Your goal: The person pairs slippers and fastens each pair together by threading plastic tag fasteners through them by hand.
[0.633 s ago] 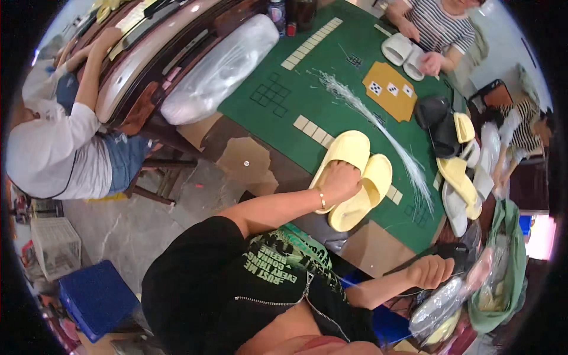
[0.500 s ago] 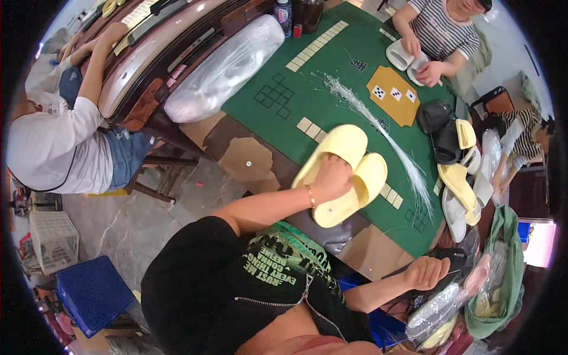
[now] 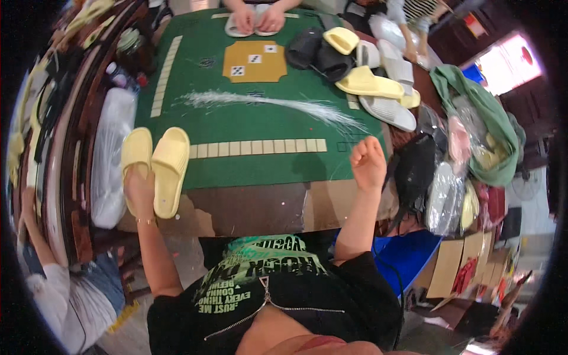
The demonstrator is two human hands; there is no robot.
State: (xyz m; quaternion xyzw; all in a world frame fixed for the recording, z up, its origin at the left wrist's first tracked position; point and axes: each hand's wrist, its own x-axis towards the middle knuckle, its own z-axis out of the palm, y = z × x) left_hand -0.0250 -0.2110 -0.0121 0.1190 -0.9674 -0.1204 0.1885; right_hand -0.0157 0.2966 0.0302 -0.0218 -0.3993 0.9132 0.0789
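Note:
A pair of pale yellow slide slippers point(image 3: 170, 168) is in my left hand point(image 3: 139, 188) at the table's left front corner. The slippers stand side by side with toes pointing away; my fingers are closed at the left slipper, partly hidden. My right hand point(image 3: 368, 163) is raised in a fist over the table's right front part. What the fist holds, if anything, is too small to make out. Between and beyond my hands, a bundle of thin white plastic strands point(image 3: 284, 104) lies fanned out across the green table mat point(image 3: 236, 168).
Black, yellow and grey slippers point(image 3: 370, 83) are piled at the right. A co-worker's hands point(image 3: 255, 21) hold grey slippers at the far edge. A plastic-wrapped roll point(image 3: 112, 160) lies along the left. Bagged slippers point(image 3: 444, 195) and a green cloth point(image 3: 479, 130) lie at the right.
The view has turned and shifted. My left hand has carried the yellow slippers to the table's left side. My right fist has risen from low at the right to over the table.

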